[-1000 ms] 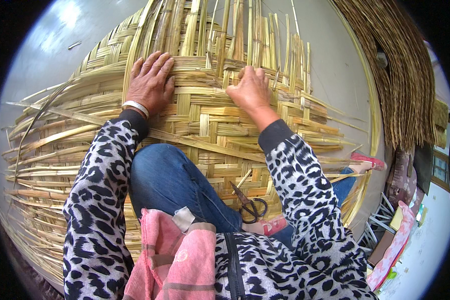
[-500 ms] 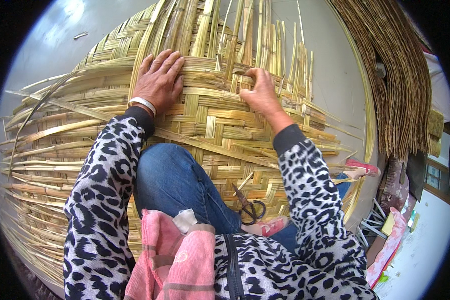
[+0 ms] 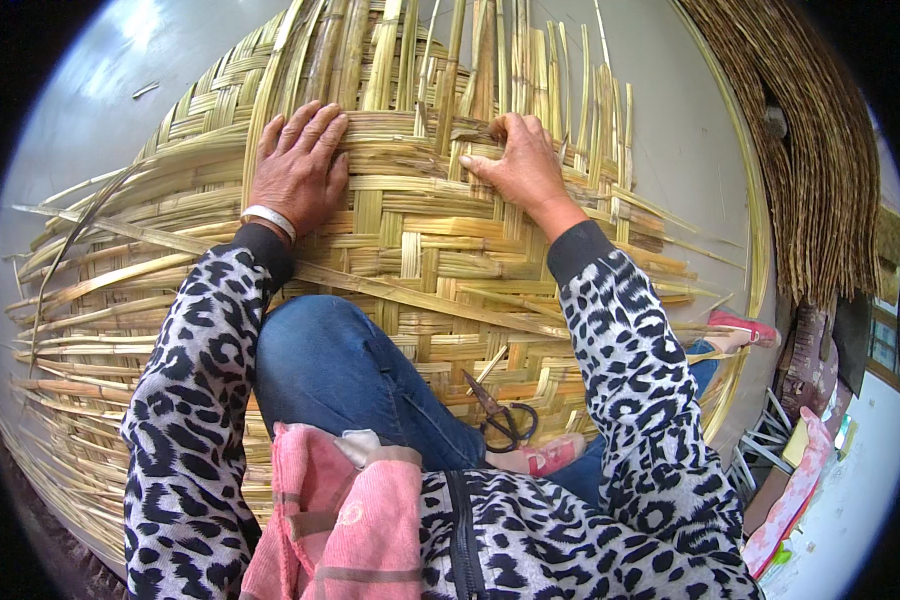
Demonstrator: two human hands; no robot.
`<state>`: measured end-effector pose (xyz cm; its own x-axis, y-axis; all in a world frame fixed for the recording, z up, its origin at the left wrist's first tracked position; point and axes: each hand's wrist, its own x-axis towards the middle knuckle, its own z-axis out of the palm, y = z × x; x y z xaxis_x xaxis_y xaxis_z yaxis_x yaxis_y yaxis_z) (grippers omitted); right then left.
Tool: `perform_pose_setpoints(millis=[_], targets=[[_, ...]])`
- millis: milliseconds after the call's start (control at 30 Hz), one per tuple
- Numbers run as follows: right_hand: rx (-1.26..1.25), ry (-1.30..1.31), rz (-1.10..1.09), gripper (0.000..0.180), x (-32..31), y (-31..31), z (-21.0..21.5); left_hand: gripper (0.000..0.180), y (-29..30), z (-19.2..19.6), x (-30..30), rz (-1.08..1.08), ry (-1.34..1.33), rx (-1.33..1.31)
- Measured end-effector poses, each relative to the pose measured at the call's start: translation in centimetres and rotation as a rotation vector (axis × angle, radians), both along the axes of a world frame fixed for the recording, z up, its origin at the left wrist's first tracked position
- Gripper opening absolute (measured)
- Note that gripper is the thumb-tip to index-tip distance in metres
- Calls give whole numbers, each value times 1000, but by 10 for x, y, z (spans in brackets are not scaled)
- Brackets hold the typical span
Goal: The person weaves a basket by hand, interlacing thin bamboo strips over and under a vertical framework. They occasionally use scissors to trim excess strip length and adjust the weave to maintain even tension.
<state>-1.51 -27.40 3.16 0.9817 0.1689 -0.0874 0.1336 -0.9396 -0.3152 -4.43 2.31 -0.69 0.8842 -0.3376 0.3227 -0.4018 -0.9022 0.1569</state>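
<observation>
- Right hand [image 3: 525, 165] has shifted rightward, thumb spread; grip unclear.
- Left hand [image 3: 302, 165] lies flat, fingers straight, on the woven reed mat [image 3: 410, 250] beneath both.
- Seemingly weaving; next likely needs snugging strips [image 3: 382, 65].

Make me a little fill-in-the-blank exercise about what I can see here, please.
1. The bracelet is on the person's ____ wrist.
2. The scissors lie to the ____ of the bent knee.
3. The towel is mainly ____ in colour.
4. The left hand lies palm ____ on the woven mat.

Missing words: left; right; pink; down.
</observation>
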Motion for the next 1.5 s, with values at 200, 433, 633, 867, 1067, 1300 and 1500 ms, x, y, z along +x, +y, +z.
perform_pose_setpoints(millis=[200, 433, 633, 867, 1067, 1300, 1500], targets=[[40, 32, 27, 54, 4, -7, 1, 46, 0, 1, 1, -3, -22, 29], [-31, 93, 64, 61, 5, -8, 5, 47, 2, -5, 2, -1, -5, 21], [-25, 82, 43, 58, 3, -1, 12, 48, -10, 16, 5, 74, 82, 170], [44, 72, -13, 69, 3, -5, 9, 37, -134, 46, 93, 29, 357, -78], [103, 12, -20, 74, -2, -13, 1, 39, -176, 39, 155, 276, 592, -14], [132, 24, -19, 74, -2, -15, 1, 28, -153, 32, 156, 148, 896, -618], [102, 111, -29, 76, 1, -13, 8, 35, -146, 37, 152, 4, 754, -373]])
